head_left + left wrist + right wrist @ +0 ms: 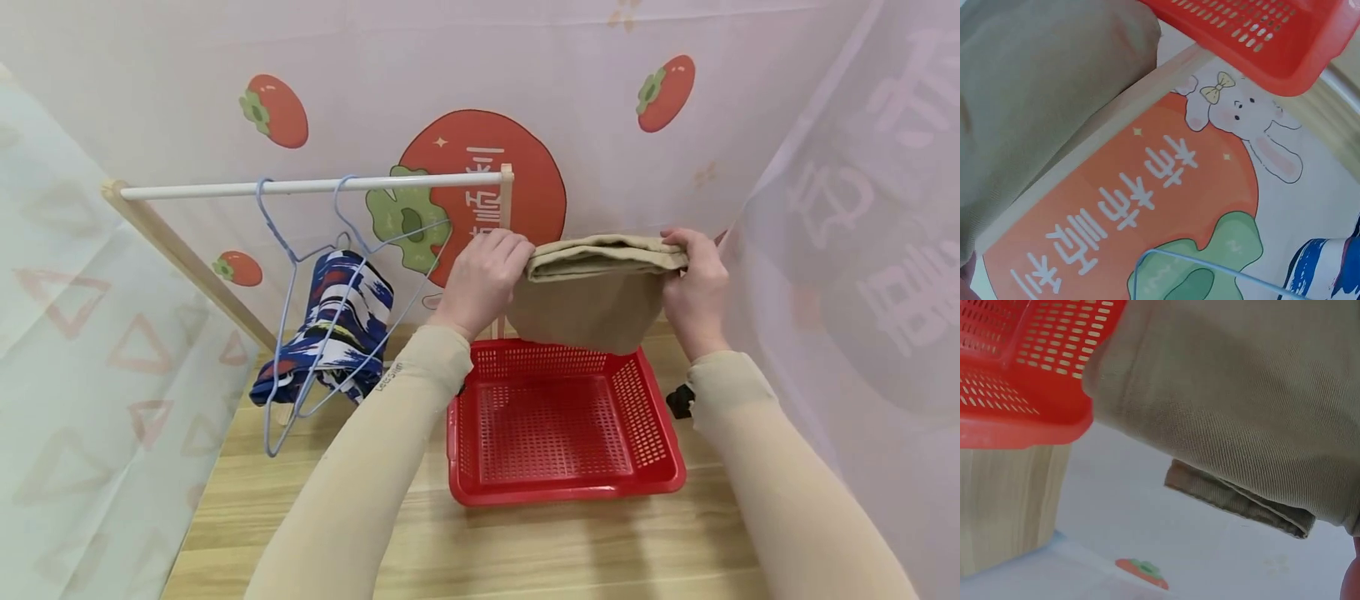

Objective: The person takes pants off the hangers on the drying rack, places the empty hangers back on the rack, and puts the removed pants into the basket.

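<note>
My left hand [483, 279] and right hand [696, 287] grip the two upper corners of a folded khaki twill garment [588, 312]. Its layered upper edge runs level between them, and the cloth hangs down over the back rim of a red plastic basket [570, 496]. In the left wrist view, the khaki cloth [1041, 94] fills the upper left. Seen from the right wrist, the same cloth [1229, 394] hangs beside the basket, with a loose flap [1235, 500] along its lower side. Fingertips are mostly hidden by the cloth.
A rack with a white rod [420, 182] and wooden posts stands at the left. Two blue hangers hang from it, near a blue, white and red patterned garment [371, 292]. Printed fabric walls enclose the wooden tabletop [525, 550]. A small black object [680, 402] lies right of the basket.
</note>
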Motion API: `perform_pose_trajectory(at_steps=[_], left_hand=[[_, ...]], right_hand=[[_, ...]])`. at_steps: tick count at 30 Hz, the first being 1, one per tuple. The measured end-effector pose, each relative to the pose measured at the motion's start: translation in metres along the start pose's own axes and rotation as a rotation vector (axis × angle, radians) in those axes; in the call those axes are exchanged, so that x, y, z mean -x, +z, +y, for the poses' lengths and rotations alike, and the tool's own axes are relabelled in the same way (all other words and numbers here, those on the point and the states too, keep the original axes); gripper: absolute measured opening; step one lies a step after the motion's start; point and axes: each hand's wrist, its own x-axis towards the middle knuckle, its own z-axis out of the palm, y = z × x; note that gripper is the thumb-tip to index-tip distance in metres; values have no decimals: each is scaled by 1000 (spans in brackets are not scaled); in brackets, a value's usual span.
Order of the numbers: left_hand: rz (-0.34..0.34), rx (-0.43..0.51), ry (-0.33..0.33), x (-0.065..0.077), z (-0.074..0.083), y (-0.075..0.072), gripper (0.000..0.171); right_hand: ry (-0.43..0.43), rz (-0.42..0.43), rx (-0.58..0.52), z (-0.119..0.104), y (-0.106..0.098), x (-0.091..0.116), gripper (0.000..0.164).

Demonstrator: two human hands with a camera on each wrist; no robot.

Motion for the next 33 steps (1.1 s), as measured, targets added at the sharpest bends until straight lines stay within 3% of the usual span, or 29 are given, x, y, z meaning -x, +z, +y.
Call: perform_pose_trajectory(at_steps=[3, 7, 10, 15, 20, 25, 33], left_hand=[[-14, -22, -10, 6, -2, 2, 18], [-31, -1, -40, 15, -3, 4, 16], [-42, 31, -61, 19, -3, 5, 16], [-36, 51, -88, 24, -2, 5, 17], [-25, 12, -35, 28, 0, 2, 18], [-52, 25, 62, 38, 6, -1, 18], [-100, 73, 218, 66, 17, -7, 12]], right_hand=[[10, -55, 16, 2, 4, 0, 34], [-26, -111, 117, -1, 8, -8, 35], [-28, -110, 156, -7, 11, -14, 35], [44, -56, 41, -12, 15, -18, 45], [26, -71, -8, -2, 10, -6, 33], [-81, -178, 46, 11, -8, 17, 30], [-406, -345, 103, 22, -38, 57, 39]])
